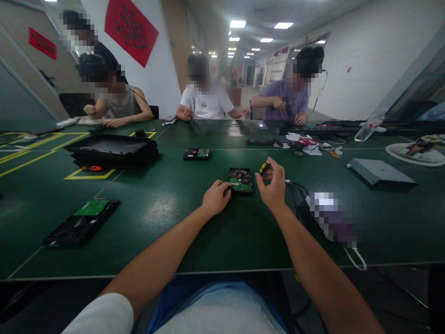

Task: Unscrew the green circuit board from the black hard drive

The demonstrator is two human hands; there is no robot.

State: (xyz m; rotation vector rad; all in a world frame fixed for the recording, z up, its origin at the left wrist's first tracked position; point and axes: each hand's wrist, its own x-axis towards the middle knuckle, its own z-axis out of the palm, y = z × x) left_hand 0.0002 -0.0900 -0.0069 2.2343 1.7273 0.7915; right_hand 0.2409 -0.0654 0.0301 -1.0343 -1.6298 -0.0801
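In front of me a hard drive (240, 180) lies on the green table, its green circuit board facing up. My left hand (217, 198) grips its left edge, fingers closed against the side. Just right of the drive, my right hand (273, 185) is raised with a yellow and black screwdriver handle (265, 166) between its fingers. The screwdriver's tip cannot be made out. A second hard drive (197, 154) rests farther back to the left. Nearer the left front lies a larger black drive (83, 221) with a green board.
A black tray (114, 146) stands at the left. To the right are a phone-like device (332, 218) with cables, a grey metal box (380, 171), a white fan grille (415, 153) and a plastic bottle (366, 130). Several people sit or stand across the table.
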